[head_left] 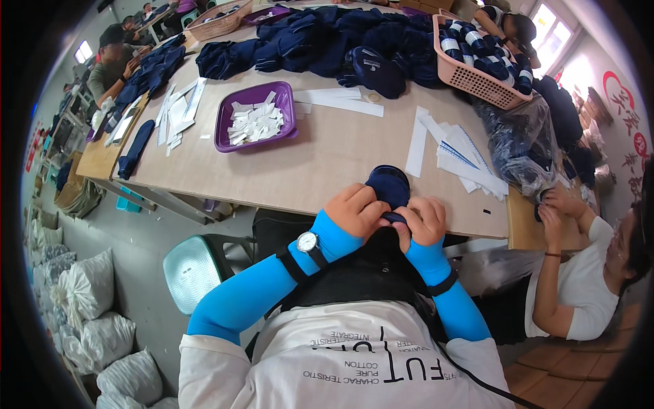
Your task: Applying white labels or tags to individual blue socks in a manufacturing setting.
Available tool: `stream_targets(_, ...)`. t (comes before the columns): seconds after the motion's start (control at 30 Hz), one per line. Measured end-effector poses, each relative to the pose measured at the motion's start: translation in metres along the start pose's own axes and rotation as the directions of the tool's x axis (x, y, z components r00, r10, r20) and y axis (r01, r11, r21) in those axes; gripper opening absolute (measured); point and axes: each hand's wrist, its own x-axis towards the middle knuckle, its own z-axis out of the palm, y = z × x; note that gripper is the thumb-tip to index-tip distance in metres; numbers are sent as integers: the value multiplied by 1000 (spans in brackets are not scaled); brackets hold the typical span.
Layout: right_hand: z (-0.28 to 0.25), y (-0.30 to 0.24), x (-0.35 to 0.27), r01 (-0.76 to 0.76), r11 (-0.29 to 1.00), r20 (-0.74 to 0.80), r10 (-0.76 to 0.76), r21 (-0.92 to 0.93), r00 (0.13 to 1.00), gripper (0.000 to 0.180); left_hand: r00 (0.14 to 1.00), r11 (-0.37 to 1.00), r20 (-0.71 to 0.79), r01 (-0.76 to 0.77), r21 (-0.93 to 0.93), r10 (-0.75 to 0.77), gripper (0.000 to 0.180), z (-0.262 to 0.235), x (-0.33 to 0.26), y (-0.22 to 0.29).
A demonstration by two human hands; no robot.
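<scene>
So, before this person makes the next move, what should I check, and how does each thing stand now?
1. Left hand has a grip on the navy cloth piece: ok, fingers at its near edge.
2. Right hand has a grip too: ok, at the same edge, close beside the left.
3. Cloth piece resting on the table: cannot tell; it is at the near edge, but contact underneath is hidden.
4. Purple tray upright and away from the hands: ok.
5. White slips in the tray neatly stacked: not ok, they lie in a jumble.
</scene>
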Motion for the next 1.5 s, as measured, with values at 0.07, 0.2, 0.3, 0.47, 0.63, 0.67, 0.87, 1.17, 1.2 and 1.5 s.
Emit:
stream_targets(0.07,0,0,6,-46,999,5,46,1,999,13,1000,1000,24,18,11,-19,20,2,5,0)
stream_targets(0.2,14,2,15,-113,993,-10,113,-17,994,16,994,992,32,105,71,-107,12,13,9,-1)
stream_targets(0.3,17,6,26,-160,987,-26,160,-11,987,30,982,973,-20,189,136,-188,9,18,12,-3)
stream_targets(0.47,18,13,39,-222,972,134,230,-72,964,43,935,947,-149,319,-46,-322,11,9,24,9)
stream_targets(0.63,28,24,40,-248,957,129,268,-149,955,45,992,973,10,121,199,-125,29,2,8,17)
stream_targets(0.67,30,27,40,-244,958,103,260,-150,960,45,992,970,4,120,211,-124,33,2,8,19)
stream_targets(0.87,19,15,55,-256,930,44,277,-265,960,21,988,976,25,146,161,-152,35,11,4,-1)
stream_targets(1.17,26,25,33,-108,990,-44,104,-85,994,19,989,981,55,131,144,-140,18,9,23,-14)
stream_targets(1.2,28,27,35,-106,991,-44,103,-86,994,19,986,977,55,149,152,-159,13,9,24,-17)
stream_targets(1.5,44,38,42,-223,963,-8,226,149,974,23,975,962,63,196,191,-211,22,24,37,-37)
